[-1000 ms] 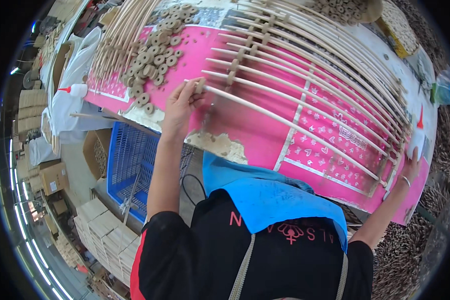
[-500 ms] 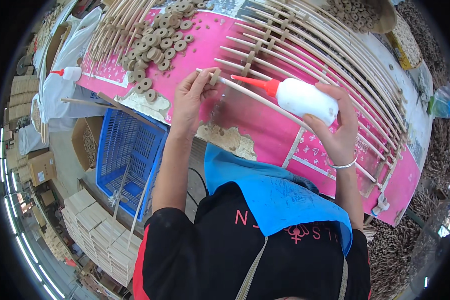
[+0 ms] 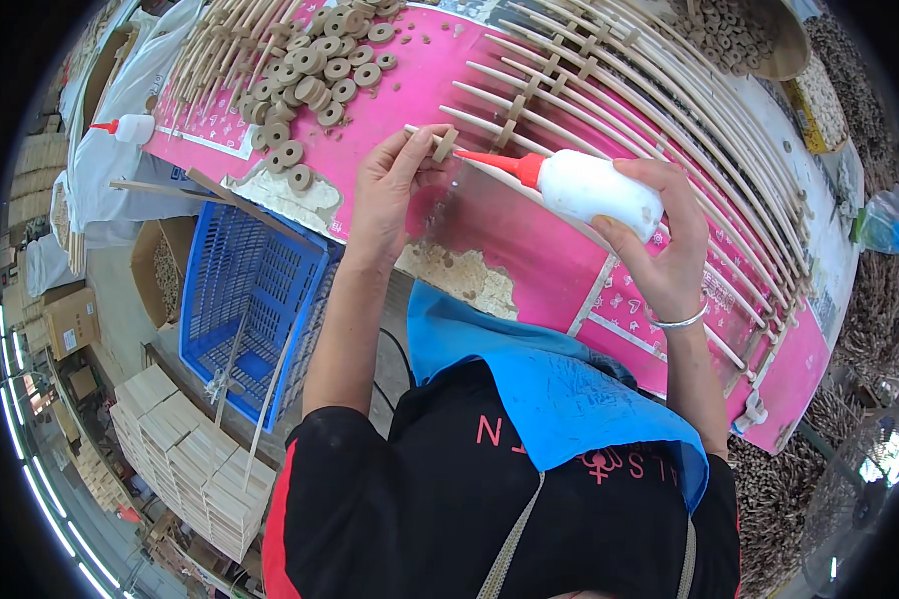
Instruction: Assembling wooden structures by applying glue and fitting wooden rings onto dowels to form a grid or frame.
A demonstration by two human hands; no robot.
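Observation:
Between the thumb and fingers of my left hand [image 3: 395, 180] is a thin wooden stick [image 3: 724, 347], near its upper left end. A tan wooden disc [image 3: 446, 146] sits around this stick, just beside my fingertips. My right hand [image 3: 664, 245] is wrapped round a white squeeze bottle [image 3: 594, 195], which lies tilted almost level over the stick. Its pointed red nozzle [image 3: 494, 162] reaches the stick right beside the disc; whether anything comes out cannot be seen. To the right, several wooden sticks [image 3: 659, 130] lie side by side, with discs [image 3: 514, 110] on them.
Loose tan discs [image 3: 315, 75] are heaped at the far left of the pink table [image 3: 420, 80], near a bundle of sticks [image 3: 220, 60]. Another white bottle [image 3: 133, 129] lies at the left. Below the table edge stands a blue plastic basket [image 3: 255, 290], with stacked wooden strips [image 3: 185, 449] nearer me.
The bottle has moved left, bringing its nozzle tip up to the disc. My left hand has shifted slightly to the right, still pinching the stick.

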